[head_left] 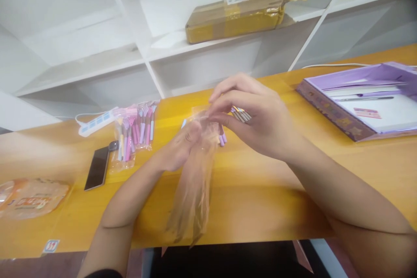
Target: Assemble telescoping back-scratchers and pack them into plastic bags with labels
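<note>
A clear plastic bag (pixel 193 186) hangs in front of me over the table, its lower end loose and crumpled. My left hand (pixel 182 145) is closed on the bag's upper left side, thumb on top. Thumb and fingertips of my right hand (pixel 254 117) pinch the bag's top edge from the right. Behind my hands, partly hidden, lie some small tools with purple handles (pixel 223 137) and a cluster of metal tips (pixel 241 114). Left of my left hand are clear packets of pastel-handled tools (pixel 128 134), looking like small brushes or spatulas.
A black phone (pixel 97 168), a white power strip (pixel 97 122) and an orange-printed plastic package (pixel 35 200) are on the left. On the right stands a purple box (pixel 345 117) holding papers and a pen. White shelves behind hold a taped parcel (pixel 234 17).
</note>
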